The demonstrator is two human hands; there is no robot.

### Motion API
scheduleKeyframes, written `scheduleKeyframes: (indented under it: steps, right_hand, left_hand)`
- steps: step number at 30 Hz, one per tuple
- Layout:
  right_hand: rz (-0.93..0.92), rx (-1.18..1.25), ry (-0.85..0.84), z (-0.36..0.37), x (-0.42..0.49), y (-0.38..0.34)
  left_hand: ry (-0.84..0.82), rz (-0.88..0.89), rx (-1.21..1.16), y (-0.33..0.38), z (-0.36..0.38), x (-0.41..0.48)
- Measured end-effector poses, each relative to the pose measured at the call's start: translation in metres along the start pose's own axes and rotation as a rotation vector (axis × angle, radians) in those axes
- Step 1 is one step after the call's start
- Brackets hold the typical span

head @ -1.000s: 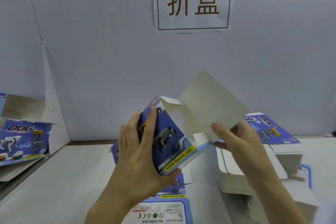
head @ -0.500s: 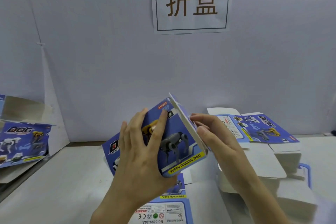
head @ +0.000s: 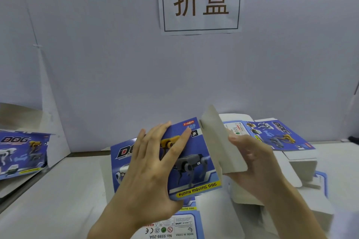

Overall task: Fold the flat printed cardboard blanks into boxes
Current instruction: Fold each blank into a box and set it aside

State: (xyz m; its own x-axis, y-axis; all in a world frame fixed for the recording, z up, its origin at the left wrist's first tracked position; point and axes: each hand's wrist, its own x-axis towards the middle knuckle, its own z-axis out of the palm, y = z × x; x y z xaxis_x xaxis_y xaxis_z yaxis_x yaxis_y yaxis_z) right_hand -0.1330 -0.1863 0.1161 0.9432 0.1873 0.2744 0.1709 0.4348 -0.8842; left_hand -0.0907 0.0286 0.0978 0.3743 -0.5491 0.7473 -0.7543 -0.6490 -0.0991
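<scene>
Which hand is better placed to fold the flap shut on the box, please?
The right hand: it holds the grey flap at the edge of the box, so it probably only needs to push. The left hand is spread over the printed face, steadying it.

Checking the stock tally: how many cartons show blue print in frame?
5: held carton in left hand and right hand; far-left carton; back-right carton; flat blank under the wrists; blue edge at right. White stack may hide more.
</scene>
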Motion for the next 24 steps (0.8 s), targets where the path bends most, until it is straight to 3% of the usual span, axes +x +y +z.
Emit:
scheduleKeyframes:
  steps: [8,16,21,24]
  right_hand:
    - [0.002,-0.21,0.056,0.013,0.001,0.004]
    - [-0.01,-0.185,0.078,0.012,0.001,0.0]
    - [-0.086,-0.101,0.409,0.003,0.002,0.006]
    - [-0.062,-0.1,0.302,-0.005,0.0,0.001]
  left_hand:
    - [-0.039,-0.009,-0.006,0.005,-0.001,0.001]
    - [-0.037,-0.002,-0.025,0.006,-0.002,0.001]
    - [-0.009,-0.002,-0.024,0.004,-0.005,0.002]
    - [0.008,-0.029,-0.047,0.003,-0.005,0.001]
